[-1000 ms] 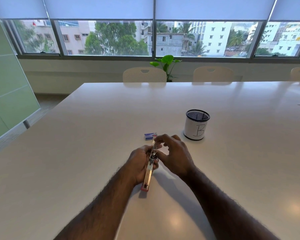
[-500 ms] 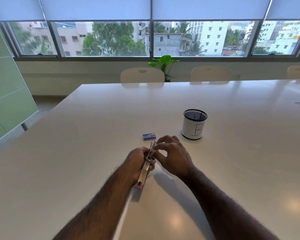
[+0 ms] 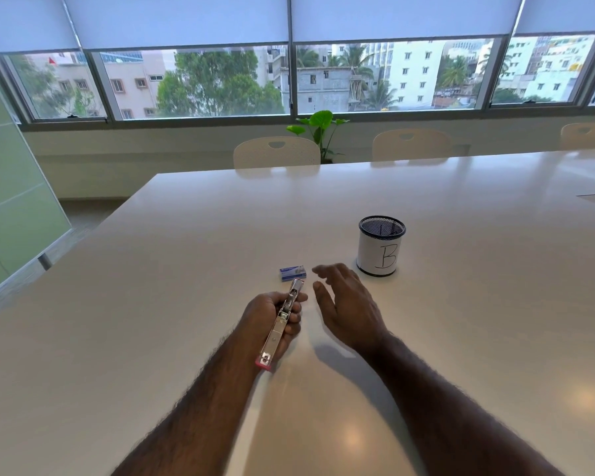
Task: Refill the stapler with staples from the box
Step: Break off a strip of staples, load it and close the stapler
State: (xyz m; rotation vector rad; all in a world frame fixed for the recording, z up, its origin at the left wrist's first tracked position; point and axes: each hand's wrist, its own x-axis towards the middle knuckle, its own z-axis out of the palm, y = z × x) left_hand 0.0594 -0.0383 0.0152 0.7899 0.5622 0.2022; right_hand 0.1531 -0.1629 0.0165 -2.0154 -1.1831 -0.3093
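My left hand [image 3: 267, 314] grips a slim metal stapler [image 3: 279, 328] with pink ends, held lengthwise above the white table [image 3: 152, 304], its far tip pointing toward a small blue staple box [image 3: 293, 273]. The box lies flat on the table just beyond the stapler's tip. My right hand [image 3: 347, 304] hovers to the right of the stapler with fingers spread and nothing in it, its fingertips close to the right end of the box.
A black mesh cup [image 3: 380, 247] with a white label marked "B" stands right of the box. Cream chairs [image 3: 277, 152] line the table's far edge, with a green plant [image 3: 318, 127] behind them. A green glass partition [image 3: 11, 187] is at the left.
My right hand has come off the stapler and opened, moving right and toward the box. The stapler stays in my left hand, now tilted slightly more to the left.
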